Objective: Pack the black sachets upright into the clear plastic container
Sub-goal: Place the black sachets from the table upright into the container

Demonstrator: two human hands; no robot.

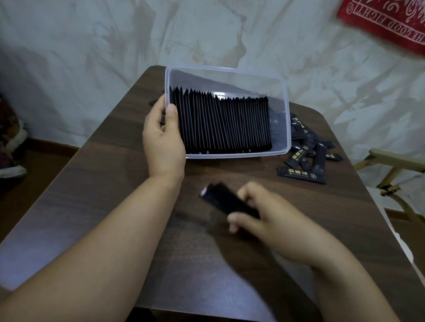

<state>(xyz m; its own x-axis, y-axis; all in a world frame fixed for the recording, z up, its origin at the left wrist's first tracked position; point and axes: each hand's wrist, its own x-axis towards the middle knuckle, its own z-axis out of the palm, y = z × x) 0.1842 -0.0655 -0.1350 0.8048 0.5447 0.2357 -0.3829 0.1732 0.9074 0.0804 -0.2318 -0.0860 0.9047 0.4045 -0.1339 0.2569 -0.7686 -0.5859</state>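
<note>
Dark wooden bench (107, 205) carries our clear plastic container (287, 120) near its far edge, tilted by our left hand (162, 139) gripping the rim. Our right hand (265, 219) clasps black sachets (226, 203); we should slot them upright beside the packed row (220, 122).

The clear plastic container (288, 120) is gripped at its edge by the left hand (162, 139), and it's pretty much filled by a tight row of black sachets (220, 124) stood on edge, with just a gap left at the end away from that hand. A blurred dark sachet (225, 201) is held in the right hand (272, 222). Loose sachets (304, 162) with gold print are left lying flat beyond the right hand, right beside the container.
</note>
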